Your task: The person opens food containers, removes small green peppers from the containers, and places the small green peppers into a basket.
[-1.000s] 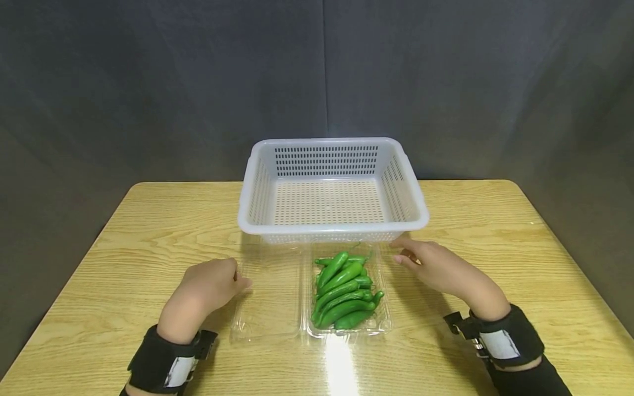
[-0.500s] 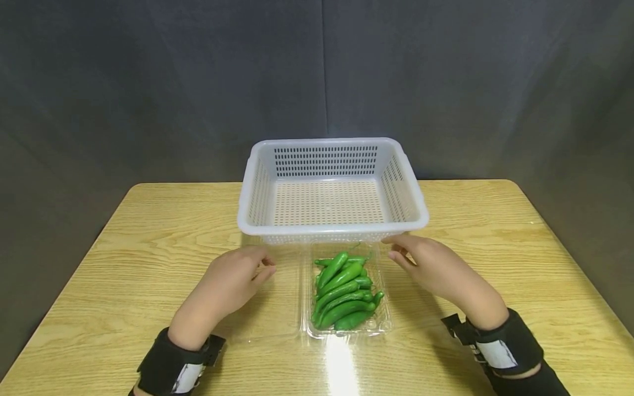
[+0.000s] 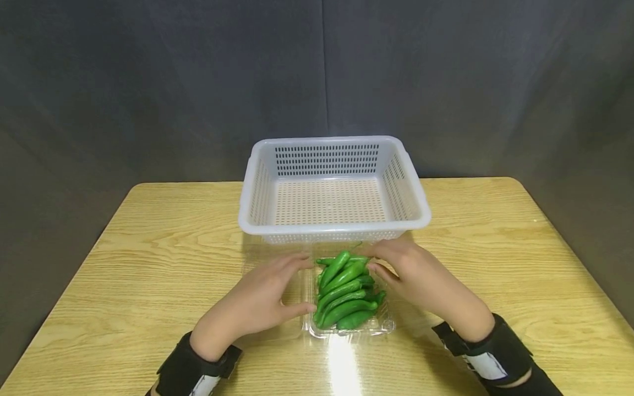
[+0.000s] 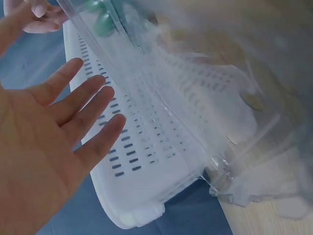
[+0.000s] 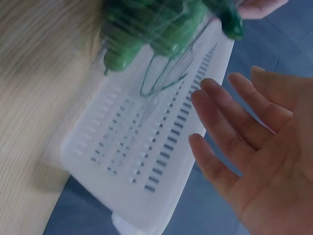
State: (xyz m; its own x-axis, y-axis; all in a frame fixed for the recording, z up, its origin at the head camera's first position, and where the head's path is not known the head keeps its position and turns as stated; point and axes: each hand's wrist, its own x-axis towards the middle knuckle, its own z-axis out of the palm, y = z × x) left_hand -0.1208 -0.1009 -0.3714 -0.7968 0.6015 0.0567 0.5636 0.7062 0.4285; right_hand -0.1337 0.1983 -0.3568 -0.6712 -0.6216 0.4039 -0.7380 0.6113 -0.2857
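Note:
Green chili peppers (image 3: 346, 289) lie heaped in a clear plastic clamshell box (image 3: 319, 333) in the middle of the table, in the head view. Its transparent lid (image 3: 292, 331) is folded out flat to the left, partly under my left hand (image 3: 262, 297). That hand reaches the box's left side, thumb apart from the straight fingers, which show spread in the left wrist view. My right hand (image 3: 413, 272) is at the box's far right corner, fingertips by the pepper stems. Its fingers look loosely bent and hold nothing in the right wrist view. Exact contact with the box cannot be told.
Just behind the box stands a white perforated plastic basket (image 3: 334, 228), with nothing in it. The wooden table (image 3: 163, 231) ends at a dark cloth backdrop (image 3: 198, 99). A black strap (image 3: 500, 355) circles each wrist.
My left hand has moved right across the folded-out lid to the box's left side, its fingers spreading. The right hand has shifted left to the peppers. Box, peppers and basket stay about where they were.

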